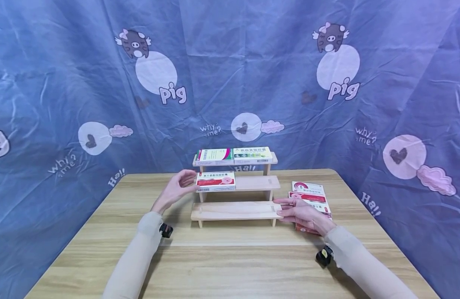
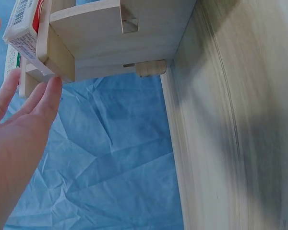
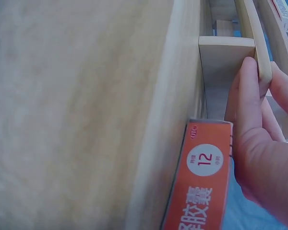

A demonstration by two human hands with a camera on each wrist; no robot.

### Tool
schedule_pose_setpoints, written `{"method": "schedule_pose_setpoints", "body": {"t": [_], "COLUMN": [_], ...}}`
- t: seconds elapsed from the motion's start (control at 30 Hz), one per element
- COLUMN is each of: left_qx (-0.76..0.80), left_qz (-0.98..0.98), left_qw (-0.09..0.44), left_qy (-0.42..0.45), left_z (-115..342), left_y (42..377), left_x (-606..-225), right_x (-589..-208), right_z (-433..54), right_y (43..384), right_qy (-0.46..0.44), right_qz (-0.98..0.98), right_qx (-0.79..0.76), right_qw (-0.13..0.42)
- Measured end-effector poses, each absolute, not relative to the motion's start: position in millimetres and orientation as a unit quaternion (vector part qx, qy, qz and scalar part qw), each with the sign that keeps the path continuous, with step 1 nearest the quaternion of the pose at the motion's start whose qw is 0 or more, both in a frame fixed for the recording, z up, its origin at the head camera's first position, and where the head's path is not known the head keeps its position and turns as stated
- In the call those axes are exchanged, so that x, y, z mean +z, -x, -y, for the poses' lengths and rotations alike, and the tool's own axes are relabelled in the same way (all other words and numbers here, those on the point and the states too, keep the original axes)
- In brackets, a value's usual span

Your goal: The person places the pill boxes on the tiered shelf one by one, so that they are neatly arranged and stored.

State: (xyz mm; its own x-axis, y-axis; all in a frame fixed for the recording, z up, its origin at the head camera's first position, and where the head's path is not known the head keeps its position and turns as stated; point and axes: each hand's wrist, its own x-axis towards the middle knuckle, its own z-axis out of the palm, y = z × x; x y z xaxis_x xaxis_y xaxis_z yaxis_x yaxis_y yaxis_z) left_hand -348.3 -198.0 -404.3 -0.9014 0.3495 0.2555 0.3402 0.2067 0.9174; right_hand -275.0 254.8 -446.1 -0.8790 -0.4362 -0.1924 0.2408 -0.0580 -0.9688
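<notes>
A three-tier wooden display stand (image 1: 233, 211) stands on the table. My right hand (image 1: 299, 214) pinches the right end of its lowest shelf; in the right wrist view the thumb and fingers (image 3: 249, 91) lie on either side of the board. At the left end of the middle shelf is my left hand (image 1: 179, 185), its fingertips (image 2: 53, 88) right at the board's end and the thumb held apart. A red-and-white medicine box (image 1: 216, 181) lies flat on that shelf beside it. Two more medicine boxes, one green and white (image 1: 216, 155) and one white and yellow (image 1: 252, 155), lie on the top shelf.
Several red-and-white medicine boxes (image 1: 308, 189) lie to the right of the stand, partly behind my right hand. An orange-red box (image 3: 201, 177) is just below that hand. A blue patterned cloth (image 1: 230, 83) hangs behind the wooden table (image 1: 230, 265).
</notes>
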Motion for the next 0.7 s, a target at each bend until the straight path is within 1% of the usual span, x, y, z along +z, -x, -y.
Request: {"method": "schedule_pose_setpoints", "body": {"t": [0.1, 0.23, 0.33, 0.5, 0.7], "left_qx": [0.587, 0.578, 0.583, 0.602, 0.61], "left_qz": [-0.783, -0.798, -0.8, -0.794, -0.791], "left_qw": [-0.008, -0.046, -0.054, -0.029, 0.007], "left_qy": [-0.205, -0.164, -0.132, -0.078, -0.041], "left_z": [199.3, 200.0, 201.1, 202.1, 202.6], "left_y": [344.3, 338.1, 334.1, 326.9, 320.1], "left_x": [-402.9, -402.0, -403.6, -407.6, -414.4], "right_x": [-445.9, -443.9, -440.2, -432.0, -425.0], "right_z": [-255.3, -257.9, -261.6, -271.7, -289.5], "right_y": [276.3, 278.0, 278.9, 279.9, 279.5], "right_qy": [0.076, 0.069, 0.058, 0.071, 0.098], "right_qz": [-0.66, -0.674, -0.695, -0.733, -0.775], "right_qx": [-0.713, -0.707, -0.694, -0.658, -0.611], "right_qw": [0.223, 0.203, 0.181, 0.153, 0.128]}}
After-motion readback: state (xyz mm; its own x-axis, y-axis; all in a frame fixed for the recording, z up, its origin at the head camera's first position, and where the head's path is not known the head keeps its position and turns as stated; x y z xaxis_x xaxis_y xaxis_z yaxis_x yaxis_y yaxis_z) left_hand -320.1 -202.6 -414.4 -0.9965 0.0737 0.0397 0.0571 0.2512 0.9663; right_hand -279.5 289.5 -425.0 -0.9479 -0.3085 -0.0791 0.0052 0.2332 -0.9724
